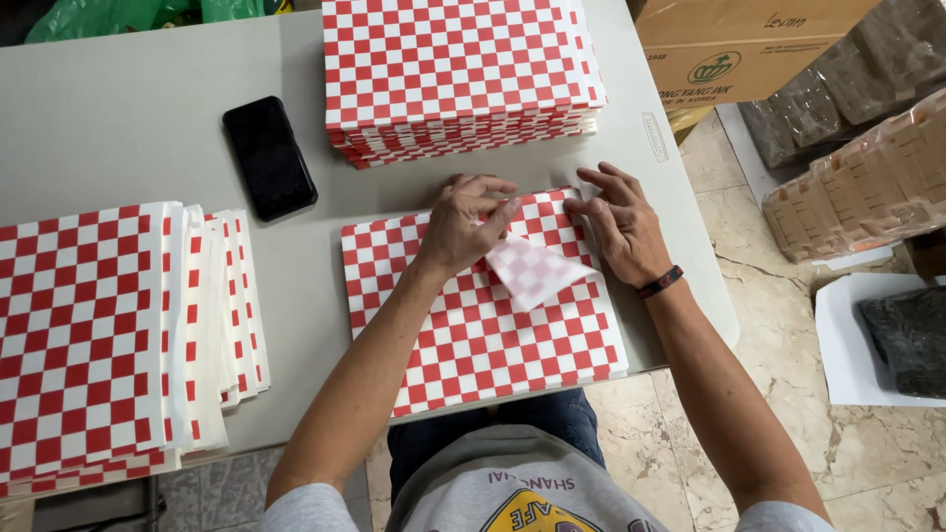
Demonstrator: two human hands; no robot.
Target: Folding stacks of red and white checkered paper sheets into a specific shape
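Observation:
A red-and-white checkered paper sheet (473, 335) lies flat on the grey table (128, 128) in front of me. Its top right corner is folded inward, showing a pale underside flap (537, 271). My left hand (463, 225) presses down on the fold with fingertips bent. Just to the right, my right hand (621, 225) rests flat on the sheet's right edge beside the flap, fingers spread, a dark band with a red stripe on the wrist.
A tall stack of checkered sheets (458, 74) sits behind the hands. Folded checkered pieces (108, 335) pile at the left. A black phone (268, 156) lies between them. Cardboard boxes (739, 49) and wrapped bundles (867, 187) stand on the floor at right.

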